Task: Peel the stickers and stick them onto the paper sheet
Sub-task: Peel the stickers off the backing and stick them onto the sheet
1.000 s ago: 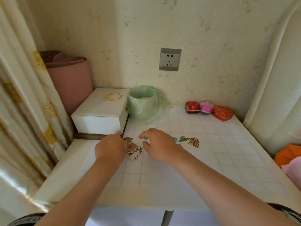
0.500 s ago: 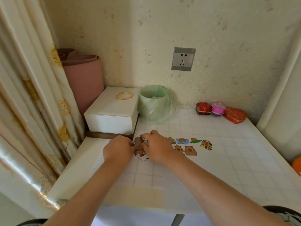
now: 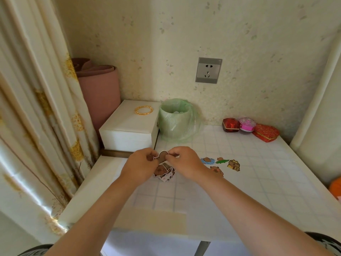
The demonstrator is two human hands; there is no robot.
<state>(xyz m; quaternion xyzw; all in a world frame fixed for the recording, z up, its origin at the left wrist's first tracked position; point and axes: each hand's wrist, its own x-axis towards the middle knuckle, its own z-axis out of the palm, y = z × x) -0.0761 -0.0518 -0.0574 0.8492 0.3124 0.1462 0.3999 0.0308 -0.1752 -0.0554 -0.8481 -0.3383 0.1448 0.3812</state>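
Pinched a brown sticker [image 3: 162, 156] from both sides, left hand [image 3: 142, 164] and right hand [image 3: 184, 161] alike, fingers curled in on it, knuckles close together. Held it raised a little above the paper sheet [image 3: 166, 196]; could not tell whether its backing had begun to lift. Noted a small pile of stickers [image 3: 164, 172] directly below the two hands, lying on the sheet, its left edge tucked behind the left hand. Noted four stuck stickers [image 3: 233, 165] just to the right of the right hand, flat on the sheet, spread in a loose cluster. Beyond the left hand, saw a white box [image 3: 129, 130] with a gold bangle [image 3: 144, 109] on its lid. Beyond both hands, saw a bin lined with a green bag [image 3: 177, 121], touching the box. Far right of the right hand, against the wall, saw three small gift boxes [image 3: 265, 133] in red and pink.
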